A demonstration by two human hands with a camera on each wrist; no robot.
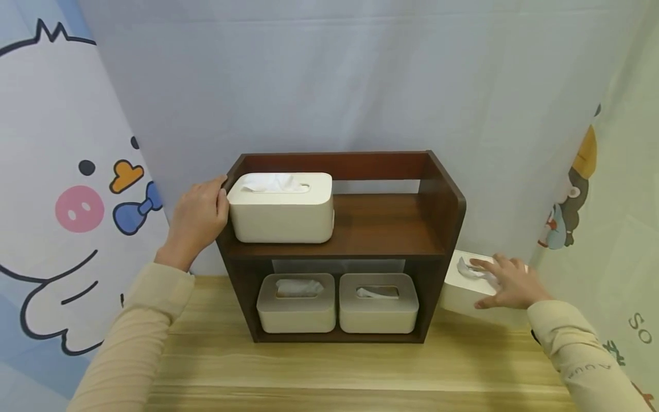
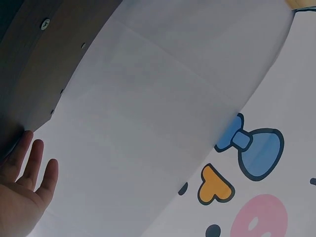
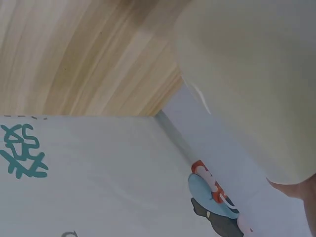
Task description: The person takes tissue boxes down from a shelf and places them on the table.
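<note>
A dark brown two-tier shelf (image 1: 388, 252) holds a white tissue box (image 1: 283, 223) at the left of its upper tier. Two more tissue boxes, a left one (image 1: 296, 315) and a right one (image 1: 379, 315), sit side by side below. My left hand (image 1: 198, 220) rests on the shelf's left side panel, beside the upper box; its fingers look straight in the left wrist view (image 2: 29, 182). Right of the shelf, my right hand (image 1: 509, 283) grips another white tissue box (image 1: 458, 292) from above, fingers spread over its top; this box (image 3: 252, 84) looms large in the right wrist view.
Light wood tabletop (image 1: 309, 372) lies under the shelf. A plain pale cloth (image 1: 329, 86) hangs behind it. Cartoon-printed cloths stand at the left (image 1: 51, 143) and the right (image 1: 618, 229).
</note>
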